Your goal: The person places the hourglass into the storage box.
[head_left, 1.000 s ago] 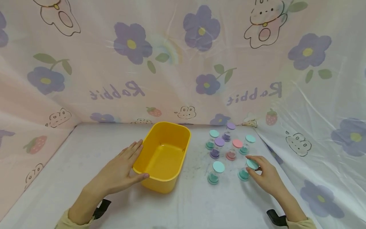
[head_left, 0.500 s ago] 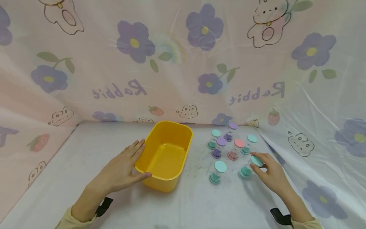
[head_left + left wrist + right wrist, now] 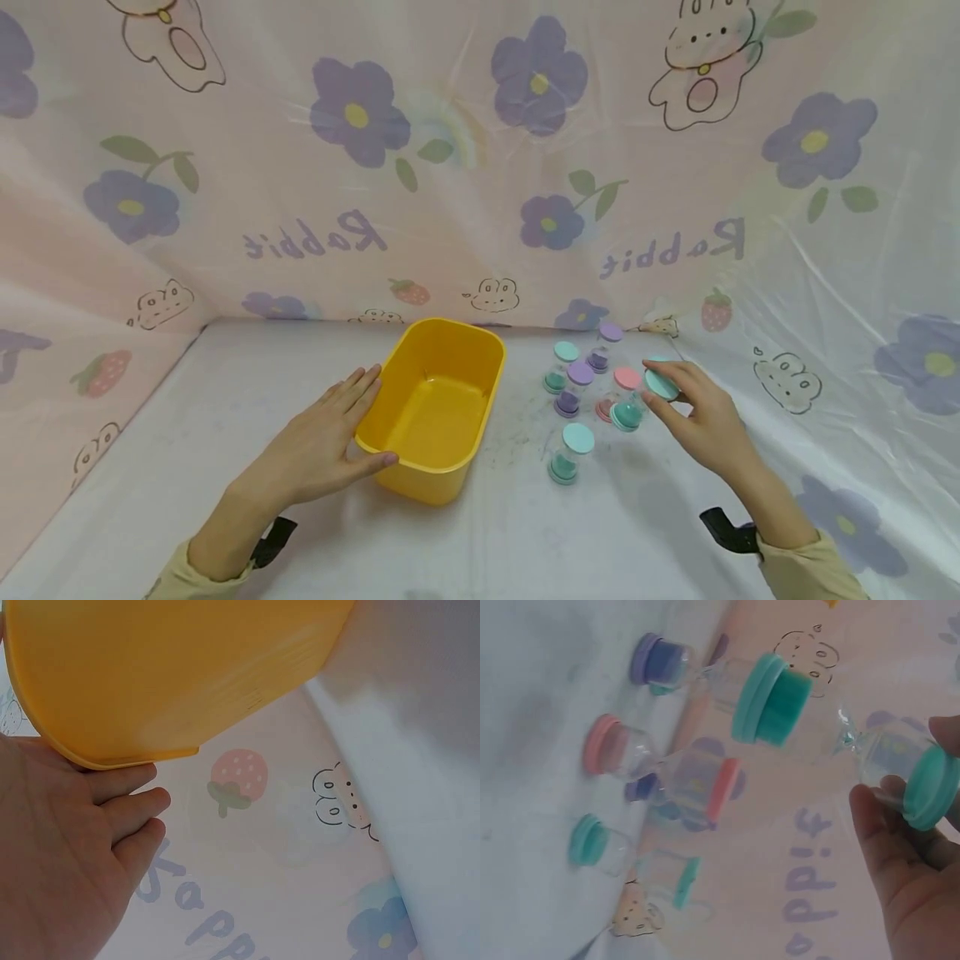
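Note:
My right hand [image 3: 701,421] pinches the top cap of a teal sand timer [image 3: 626,415], which hangs tilted, its base toward the bin. The right wrist view shows the lifted timer's clear glass and teal sand [image 3: 786,712] close up, fingers and thumb around one cap. My left hand [image 3: 307,450] lies with straight fingers along the left side of a yellow plastic bin [image 3: 431,483], thumb over the near rim. In the left wrist view, fingertips [image 3: 139,780] touch the bin's rim from outside. Nothing lies inside the bin.
Right of the bin stand more sand timers: a teal one [image 3: 562,468] in front, a purple one [image 3: 567,404], a pink one [image 3: 627,378], and at the back another purple [image 3: 610,333] and teal [image 3: 565,351]. A printed cloth [image 3: 450,192] walls the back and sides.
My right hand has tilted the teal sand timer and lifted it off the table, moving it away from me toward the other timers. The left hand keeps its place on the bin.

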### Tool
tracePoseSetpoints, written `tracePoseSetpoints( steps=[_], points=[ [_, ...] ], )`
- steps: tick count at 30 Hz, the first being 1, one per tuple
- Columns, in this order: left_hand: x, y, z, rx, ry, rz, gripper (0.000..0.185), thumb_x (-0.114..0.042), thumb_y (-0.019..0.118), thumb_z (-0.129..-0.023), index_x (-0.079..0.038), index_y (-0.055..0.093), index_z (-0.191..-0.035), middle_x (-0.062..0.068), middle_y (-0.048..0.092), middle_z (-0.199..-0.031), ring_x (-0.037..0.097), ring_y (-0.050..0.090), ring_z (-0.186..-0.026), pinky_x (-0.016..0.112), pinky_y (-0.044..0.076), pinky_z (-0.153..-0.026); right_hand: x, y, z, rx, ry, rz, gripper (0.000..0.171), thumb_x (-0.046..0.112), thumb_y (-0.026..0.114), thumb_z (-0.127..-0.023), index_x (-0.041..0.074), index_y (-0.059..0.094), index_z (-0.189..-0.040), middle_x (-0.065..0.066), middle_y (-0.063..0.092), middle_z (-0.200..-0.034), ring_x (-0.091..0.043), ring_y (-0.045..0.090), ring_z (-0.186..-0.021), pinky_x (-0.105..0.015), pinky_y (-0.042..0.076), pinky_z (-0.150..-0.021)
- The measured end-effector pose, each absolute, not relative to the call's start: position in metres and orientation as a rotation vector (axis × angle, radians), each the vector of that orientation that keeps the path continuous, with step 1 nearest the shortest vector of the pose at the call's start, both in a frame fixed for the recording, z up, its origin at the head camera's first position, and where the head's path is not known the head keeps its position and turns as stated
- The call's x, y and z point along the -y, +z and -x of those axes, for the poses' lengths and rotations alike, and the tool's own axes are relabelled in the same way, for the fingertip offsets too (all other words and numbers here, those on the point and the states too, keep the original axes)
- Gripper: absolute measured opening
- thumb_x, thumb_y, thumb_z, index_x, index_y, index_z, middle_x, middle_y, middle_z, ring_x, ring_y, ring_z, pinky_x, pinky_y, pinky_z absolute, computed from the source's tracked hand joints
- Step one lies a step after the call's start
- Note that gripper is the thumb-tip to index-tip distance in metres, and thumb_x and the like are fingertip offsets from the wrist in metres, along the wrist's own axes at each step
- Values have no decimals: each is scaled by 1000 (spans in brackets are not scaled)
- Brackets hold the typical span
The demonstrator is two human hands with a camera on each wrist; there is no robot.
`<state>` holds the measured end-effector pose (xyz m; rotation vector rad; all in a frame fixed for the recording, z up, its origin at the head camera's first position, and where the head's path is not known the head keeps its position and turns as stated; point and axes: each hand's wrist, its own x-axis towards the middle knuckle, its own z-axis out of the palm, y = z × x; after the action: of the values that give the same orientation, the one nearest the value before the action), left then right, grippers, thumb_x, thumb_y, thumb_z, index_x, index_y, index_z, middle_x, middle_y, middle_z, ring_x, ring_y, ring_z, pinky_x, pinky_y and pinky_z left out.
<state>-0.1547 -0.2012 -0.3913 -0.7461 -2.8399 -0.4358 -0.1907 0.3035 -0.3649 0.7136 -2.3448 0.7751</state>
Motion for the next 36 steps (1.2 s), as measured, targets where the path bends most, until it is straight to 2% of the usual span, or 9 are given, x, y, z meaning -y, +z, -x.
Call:
tracePoseSetpoints(
  steps=[5, 12, 18, 21, 28, 36],
  points=[
    [201, -392, 155, 2840, -440, 748, 105, -73, 57, -94, 1, 28, -162, 12, 19, -172, 36, 22, -158, 57, 24, -126, -289, -346, 201, 2327, 740, -799, 52, -10, 78, -83, 0, 67, -133, -12, 67, -124, 4, 59, -106, -3, 49, -85],
    [201, -393, 154, 2847, -437, 738, 105, -72, 58, -94, 1, 27, -162, 11, 17, -172, 35, 21, -158, 57, 24, -126, -265, -320, 216, 2324, 665, -908, 52, -5, 80, -85, 4, 67, -134, -9, 68, -124, -16, 63, -106, -4, 48, -85],
    [201, -393, 154, 2819, -436, 749, 101, -70, 56, -96, 1, 27, -163, 12, 19, -172, 36, 22, -157, 57, 25, -125, -243, -304, 232, 2327, 684, -1009, 50, -2, 80, -86, 4, 67, -134, -7, 68, -121, -17, 66, -101, -5, 49, -86],
    [201, -394, 154, 2806, -428, 750, 101, -70, 56, -97, 1, 28, -162, 12, 20, -172, 37, 23, -157, 57, 26, -125, -233, -298, 239, 2349, 688, -1052, 48, 1, 79, -89, 5, 67, -135, -6, 68, -122, -17, 65, -104, -11, 53, -87],
    [201, -394, 155, 2833, -406, 741, 104, -72, 57, -95, 1, 27, -163, 14, 18, -172, 35, 19, -158, 56, 23, -126, -203, -284, 251, 2378, 683, -1147, 46, 10, 76, -94, 9, 66, -139, -6, 67, -128, -20, 65, -107, -37, 62, -86],
    [201, -393, 155, 2852, -403, 730, 106, -73, 56, -94, 0, 24, -164, 11, 15, -173, 33, 17, -159, 55, 22, -127, -166, -282, 265, 2326, 698, -1331, 45, 9, 76, -94, 5, 65, -137, -12, 66, -126, -23, 66, -104, -39, 63, -83]
  ],
)
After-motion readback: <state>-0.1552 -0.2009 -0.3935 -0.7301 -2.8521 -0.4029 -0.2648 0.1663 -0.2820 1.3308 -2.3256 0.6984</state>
